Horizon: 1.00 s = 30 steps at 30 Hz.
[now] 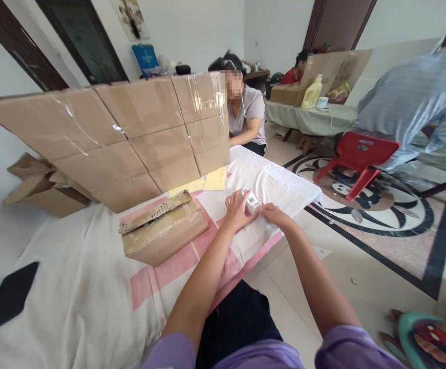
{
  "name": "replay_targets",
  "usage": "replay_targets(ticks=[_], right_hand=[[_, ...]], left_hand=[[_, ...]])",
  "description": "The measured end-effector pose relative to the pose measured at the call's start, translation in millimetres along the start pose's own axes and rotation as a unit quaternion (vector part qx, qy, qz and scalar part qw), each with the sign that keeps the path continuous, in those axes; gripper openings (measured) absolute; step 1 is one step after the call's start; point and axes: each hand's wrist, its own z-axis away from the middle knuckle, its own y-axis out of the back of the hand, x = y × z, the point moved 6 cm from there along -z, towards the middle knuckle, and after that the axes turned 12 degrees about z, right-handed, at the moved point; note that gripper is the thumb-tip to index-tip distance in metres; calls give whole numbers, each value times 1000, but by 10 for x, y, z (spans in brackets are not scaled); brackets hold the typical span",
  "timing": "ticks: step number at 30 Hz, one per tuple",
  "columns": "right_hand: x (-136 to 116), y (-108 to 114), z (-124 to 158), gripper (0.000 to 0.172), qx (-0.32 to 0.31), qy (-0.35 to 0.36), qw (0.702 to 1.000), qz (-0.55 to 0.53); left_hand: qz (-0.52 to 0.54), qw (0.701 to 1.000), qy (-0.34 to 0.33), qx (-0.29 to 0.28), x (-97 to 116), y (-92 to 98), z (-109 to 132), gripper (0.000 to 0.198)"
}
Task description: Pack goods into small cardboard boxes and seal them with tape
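Near the table's right edge, a small white box-like item (252, 202) with a grey-green patch on its face is tilted up slightly. My left hand (237, 210) is closed around its left side, fingers behind it and thumb in front. At the item's lower right corner, my right hand (276, 214) is pinched closed against it. Whether those right fingertips hold something smaller is too small to tell. To the left of my hands sits a brown cardboard box (169, 230) with a torn flap.
A tall cardboard partition (146, 133) spans the table's far side, with yellow sheets (215, 179) at its foot. A black flat object (7, 297) lies far left on the tablecloth (77, 287). Co-workers sit beyond, and a red chair (364, 148) is at right.
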Motion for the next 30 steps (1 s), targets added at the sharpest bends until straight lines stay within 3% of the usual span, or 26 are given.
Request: replay_targets(ticks=[3, 6, 13, 21, 30], right_hand=[[7, -54, 1, 32, 10, 0, 1000, 21], [-8, -91, -11, 35, 23, 6, 999, 39], [-54, -81, 3, 33, 35, 42, 996, 70], [1, -123, -13, 38, 35, 41, 995, 83], [12, -164, -49, 39, 36, 54, 994, 94]], left_hand=[[22, 998, -56, 2, 83, 11, 34, 69], [32, 999, -18, 29, 68, 5, 18, 60], [66, 994, 73, 40, 86, -56, -83, 63], [84, 973, 213, 15, 124, -123, -169, 69], [125, 971, 205, -13, 85, -72, -142, 72]])
